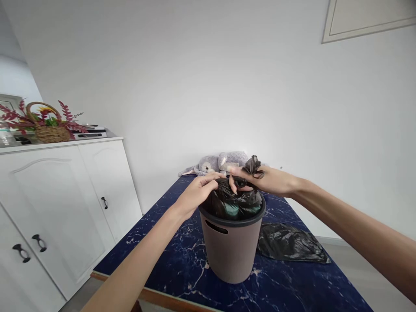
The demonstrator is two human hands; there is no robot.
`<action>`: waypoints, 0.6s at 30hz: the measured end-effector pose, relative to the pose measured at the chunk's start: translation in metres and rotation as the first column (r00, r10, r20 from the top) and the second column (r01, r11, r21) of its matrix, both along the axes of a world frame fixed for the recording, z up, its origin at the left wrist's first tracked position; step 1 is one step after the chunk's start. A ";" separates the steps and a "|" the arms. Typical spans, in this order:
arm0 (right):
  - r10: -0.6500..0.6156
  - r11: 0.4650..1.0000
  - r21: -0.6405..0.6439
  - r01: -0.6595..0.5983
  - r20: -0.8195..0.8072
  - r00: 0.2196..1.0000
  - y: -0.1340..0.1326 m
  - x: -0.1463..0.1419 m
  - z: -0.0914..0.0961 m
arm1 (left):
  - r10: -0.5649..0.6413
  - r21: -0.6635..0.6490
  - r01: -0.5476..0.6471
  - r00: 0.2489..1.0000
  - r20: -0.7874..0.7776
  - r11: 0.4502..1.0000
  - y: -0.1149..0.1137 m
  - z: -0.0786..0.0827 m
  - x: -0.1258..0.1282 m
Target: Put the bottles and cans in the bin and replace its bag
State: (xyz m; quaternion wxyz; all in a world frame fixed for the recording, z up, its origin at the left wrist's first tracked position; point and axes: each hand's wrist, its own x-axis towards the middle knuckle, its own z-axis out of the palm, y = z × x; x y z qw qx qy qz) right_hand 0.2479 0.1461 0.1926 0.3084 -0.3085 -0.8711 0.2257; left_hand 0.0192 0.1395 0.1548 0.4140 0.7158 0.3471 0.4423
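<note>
A taupe trash can (230,251) with a dark rim and a slot handle stands upright on the table. Inside it, a black garbage bag (229,203) bulges a little above the rim, its top gathered, with something greenish showing through the plastic. At the left of the gathered top, my left hand (203,188) is closed on the plastic. My right hand (260,177) is closed around the bag's neck, and a crumpled black end sticks up over the thumb side. Part of the right fingers is hidden by plastic.
The blue marble-patterned table (175,234) holds a flat black garbage bag (289,242) right of the can and a grey plush toy (214,162) against the wall. At left, a white cabinet (65,195) carries a wicker basket (52,133) with red foliage.
</note>
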 end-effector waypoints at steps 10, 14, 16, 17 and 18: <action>-0.063 0.972 0.206 0.113 -0.235 0.970 0.022 0.000 -0.030 | 0.045 -0.109 -0.019 0.970 0.240 0.994 -0.002 -0.002 0.006; -0.200 0.885 0.358 0.298 -0.285 0.937 0.025 -0.009 -0.043 | 0.022 -0.074 -0.011 0.988 0.152 0.997 -0.007 -0.004 0.007; -0.217 0.811 0.475 0.342 -0.300 0.929 0.024 -0.013 -0.048 | -0.018 -0.025 0.020 0.998 0.057 1.000 -0.011 -0.004 0.007; -0.217 0.765 0.535 0.359 -0.310 0.926 0.024 -0.015 -0.050 | -0.034 0.010 0.034 0.999 0.000 0.999 -0.013 -0.004 0.007; -0.216 0.717 0.591 0.370 -0.316 0.924 0.023 -0.017 -0.053 | -0.041 0.050 0.045 0.997 -0.061 0.998 -0.016 -0.003 0.006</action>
